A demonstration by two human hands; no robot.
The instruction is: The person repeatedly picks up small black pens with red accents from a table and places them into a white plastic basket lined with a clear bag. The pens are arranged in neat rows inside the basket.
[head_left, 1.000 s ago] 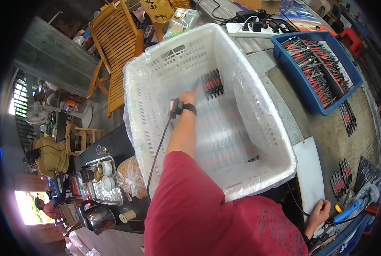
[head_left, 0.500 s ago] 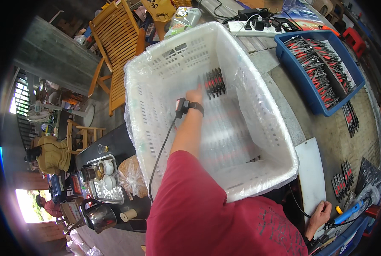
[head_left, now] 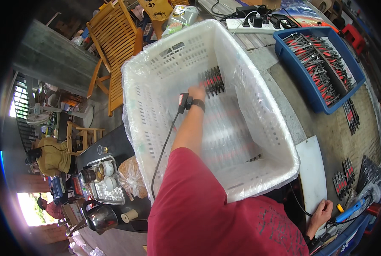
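My left hand (head_left: 196, 92) reaches down into a white plastic crate (head_left: 139, 102) lined with clear film. Its fingers are closed at the left end of a row of slim black-and-red pen-like pieces (head_left: 215, 82), on the end piece; the fingertips are partly hidden. More such pieces show dimly in rows beneath the film at the crate's bottom. A small device with a cable sits at my left wrist. At the lower right, my right hand (head_left: 320, 214) rests by the edge of a white sheet (head_left: 313, 175), fingers curled together; what they hold, if anything, is hidden.
On the table to the right stands a blue bin (head_left: 299, 83) full of the same pieces, with small groups of pieces (head_left: 343, 179) outside it. A power strip (head_left: 252, 26) lies behind. At left are a wooden chair (head_left: 113, 38), a tea tray (head_left: 118, 192) and a kettle (head_left: 100, 216).
The left end of the row now shows another black-and-red piece beside my left hand, which has shifted slightly. My right hand has hardly moved.
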